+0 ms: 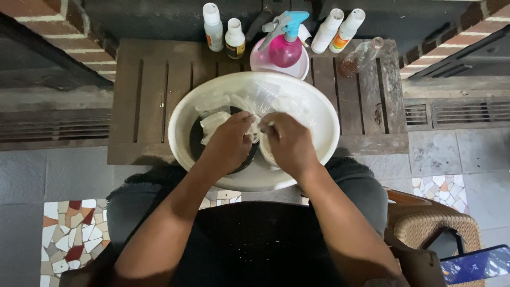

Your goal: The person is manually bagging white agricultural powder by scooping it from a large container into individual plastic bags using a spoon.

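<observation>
Crinkly clear plastic bags, both hands gripping, round white basin

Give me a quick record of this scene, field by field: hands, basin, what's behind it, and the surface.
Left hand: inside the basin, gripping clear plastic pieces
Right hand: inside the basin, fingers closed on the same plastic
Basin: white, round, holds clear plastic pieces and a dark disc
Behind basin: pink spray bottle, four white bottles, one clear bottle
Surface: wooden slatted table
</observation>
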